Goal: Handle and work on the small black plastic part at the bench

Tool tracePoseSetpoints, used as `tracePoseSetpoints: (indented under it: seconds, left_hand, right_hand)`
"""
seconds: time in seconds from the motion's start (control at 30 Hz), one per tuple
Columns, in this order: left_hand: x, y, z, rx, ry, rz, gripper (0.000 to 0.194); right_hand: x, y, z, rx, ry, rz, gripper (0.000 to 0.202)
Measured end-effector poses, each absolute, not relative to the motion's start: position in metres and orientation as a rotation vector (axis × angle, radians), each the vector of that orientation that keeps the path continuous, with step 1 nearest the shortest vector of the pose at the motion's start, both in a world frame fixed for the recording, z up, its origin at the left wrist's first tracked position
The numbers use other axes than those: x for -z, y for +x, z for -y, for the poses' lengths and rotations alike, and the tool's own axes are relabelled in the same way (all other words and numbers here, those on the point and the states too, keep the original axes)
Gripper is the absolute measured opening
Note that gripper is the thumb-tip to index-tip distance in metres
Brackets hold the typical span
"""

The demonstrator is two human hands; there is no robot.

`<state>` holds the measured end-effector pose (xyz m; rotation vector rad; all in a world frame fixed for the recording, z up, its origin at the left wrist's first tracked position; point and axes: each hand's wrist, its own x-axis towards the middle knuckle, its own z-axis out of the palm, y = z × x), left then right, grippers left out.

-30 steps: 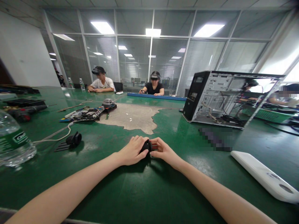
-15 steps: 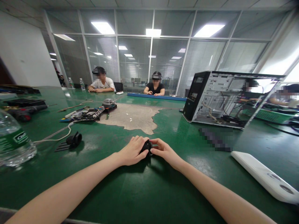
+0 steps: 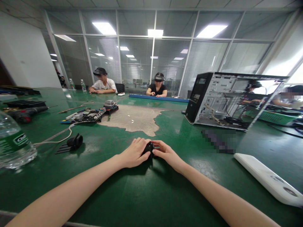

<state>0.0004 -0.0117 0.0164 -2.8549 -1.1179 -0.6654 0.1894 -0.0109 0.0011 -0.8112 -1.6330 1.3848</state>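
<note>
A small black part (image 3: 151, 150) is held between my two hands, just above or on the green tabletop; which of the two I cannot tell. Wrapped over its left side is my left hand (image 3: 135, 153), thumb and fingers closed. On its right side my right hand (image 3: 165, 153) pinches it between thumb and fingertips. Much of the part is hidden by my fingers, so its exact kind does not show. To the left lies a black plastic piece (image 3: 75, 142) with a round end and flat prongs.
An open computer case (image 3: 197, 97) stands at the right, with a long white object (image 3: 265, 176) nearer me. A circuit board (image 3: 86, 115) lies left of centre. A water bottle (image 3: 14, 142) and a drill-like tool (image 3: 29, 113) are at far left. Two people sit opposite.
Both hands stay at the same place around the black part. My right fingertips have shifted very slightly on it.
</note>
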Motion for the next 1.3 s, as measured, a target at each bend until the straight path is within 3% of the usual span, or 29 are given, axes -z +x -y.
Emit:
tracePoseSetpoints:
  seconds: [0.33, 0.57, 0.9, 1.3]
  left_hand:
    - [-0.0157, 0.0002, 0.0117, 0.680, -2.858, 1.123, 0.039]
    - [-0.0163, 0.0002, 0.0120, 0.669, -2.861, 1.121, 0.039]
    - [-0.0151, 0.0002, 0.0114, 0.664, -2.852, 1.130, 0.038]
    - [-0.0173, 0.0003, 0.0131, 0.683, -2.868, 1.130, 0.039]
  right_hand:
    - [-0.0035, 0.1883, 0.0143, -1.329, -0.820, 1.648, 0.025]
    - [-0.0046, 0.1882, 0.0127, -1.362, -0.833, 1.650, 0.036]
    - [-0.0052, 0.1878, 0.0154, -1.333, -0.816, 1.639, 0.025]
    - [-0.0069, 0.1880, 0.0168, -1.333, -0.789, 1.671, 0.034]
